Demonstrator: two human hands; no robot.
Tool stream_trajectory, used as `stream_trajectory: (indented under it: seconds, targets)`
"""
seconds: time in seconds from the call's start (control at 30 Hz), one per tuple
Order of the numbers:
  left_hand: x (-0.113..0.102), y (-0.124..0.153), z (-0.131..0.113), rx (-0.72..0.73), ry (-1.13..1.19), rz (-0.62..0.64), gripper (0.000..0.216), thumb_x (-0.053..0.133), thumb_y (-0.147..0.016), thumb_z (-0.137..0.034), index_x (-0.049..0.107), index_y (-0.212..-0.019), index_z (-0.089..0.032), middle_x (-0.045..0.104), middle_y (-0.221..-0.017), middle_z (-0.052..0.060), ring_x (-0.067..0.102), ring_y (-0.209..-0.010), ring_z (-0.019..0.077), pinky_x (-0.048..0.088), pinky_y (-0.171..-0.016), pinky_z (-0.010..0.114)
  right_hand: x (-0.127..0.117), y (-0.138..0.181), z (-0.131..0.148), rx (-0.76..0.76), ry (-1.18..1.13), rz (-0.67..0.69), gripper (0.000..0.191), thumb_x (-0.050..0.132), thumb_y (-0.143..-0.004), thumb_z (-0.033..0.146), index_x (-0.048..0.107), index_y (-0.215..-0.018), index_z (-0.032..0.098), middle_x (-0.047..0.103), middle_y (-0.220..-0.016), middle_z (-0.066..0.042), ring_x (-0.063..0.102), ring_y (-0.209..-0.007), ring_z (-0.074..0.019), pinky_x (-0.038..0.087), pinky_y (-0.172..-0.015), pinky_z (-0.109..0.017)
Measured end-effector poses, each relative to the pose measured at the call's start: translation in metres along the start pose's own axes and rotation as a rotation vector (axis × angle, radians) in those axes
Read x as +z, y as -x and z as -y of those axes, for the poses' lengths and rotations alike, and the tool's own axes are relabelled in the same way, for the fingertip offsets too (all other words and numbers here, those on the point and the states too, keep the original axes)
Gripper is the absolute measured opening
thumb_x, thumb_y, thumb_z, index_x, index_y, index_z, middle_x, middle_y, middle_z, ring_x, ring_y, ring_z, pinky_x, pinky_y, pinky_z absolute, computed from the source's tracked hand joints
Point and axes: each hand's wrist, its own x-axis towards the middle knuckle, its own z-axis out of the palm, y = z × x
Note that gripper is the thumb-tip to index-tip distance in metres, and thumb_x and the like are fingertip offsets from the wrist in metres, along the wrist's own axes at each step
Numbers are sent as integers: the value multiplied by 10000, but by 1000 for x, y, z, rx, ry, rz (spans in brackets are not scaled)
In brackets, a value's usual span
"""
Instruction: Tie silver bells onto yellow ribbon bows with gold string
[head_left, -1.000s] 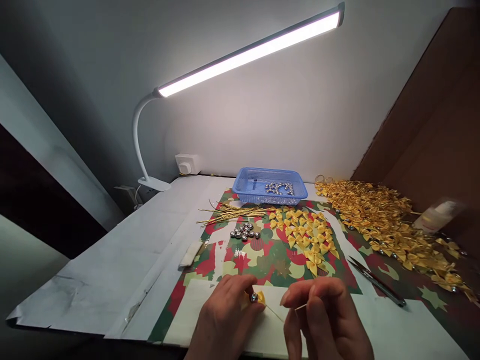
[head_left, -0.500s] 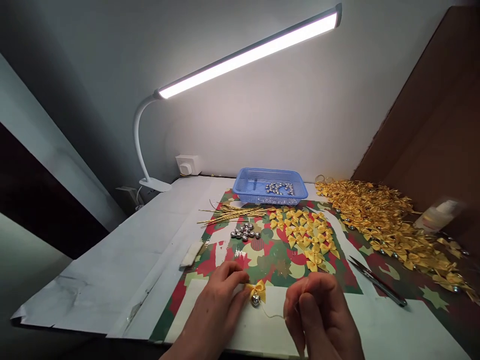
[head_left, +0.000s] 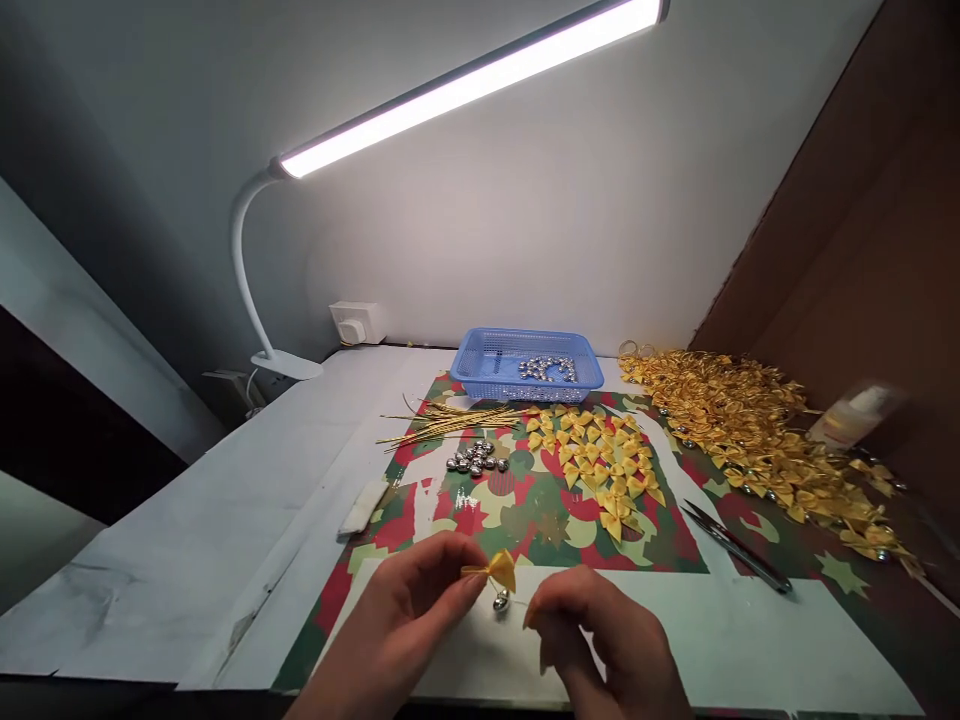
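- The left hand point(head_left: 409, 610) pinches the glossy yellow ribbon bow point(head_left: 502, 570) by one end, above white paper point(head_left: 735, 630); its round, shiny bell point(head_left: 501, 601) now sits clear beneath.
- The right hand point(head_left: 607, 630) has come closer, curled (holding something? I can't tell).

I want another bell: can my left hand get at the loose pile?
Probably yes: nothing visible stands between your left hand and the loose bells, though it holds a bow that may need setting down.
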Motion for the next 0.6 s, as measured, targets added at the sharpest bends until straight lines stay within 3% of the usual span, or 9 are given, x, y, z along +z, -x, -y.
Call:
stream_trajectory:
  seconds: [0.17, 0.6]
  targets:
    - [-2, 8, -15, -114, 331, -10, 138, 827, -814, -390, 799, -842, -258, 739, -729, -36, 634, -741, 163, 524, -715, 209, 1, -8, 4, -293, 210, -45, 178, 530, -1014, 141, 659, -976, 257, 529, -827, 14, 515, -648, -98, 420, -585, -190]
    - [1, 14, -15, -141, 382, -112, 180, 868, -762, -431, 826, -784, -257, 785, -733, -21, 679, -708, 154, 584, -682, 179, 6, -5, 9, -383, 431, -155, 164, 587, -939, 72, 651, -966, 220, 482, -722, 23, 472, -564, -101, 389, -504, -211]
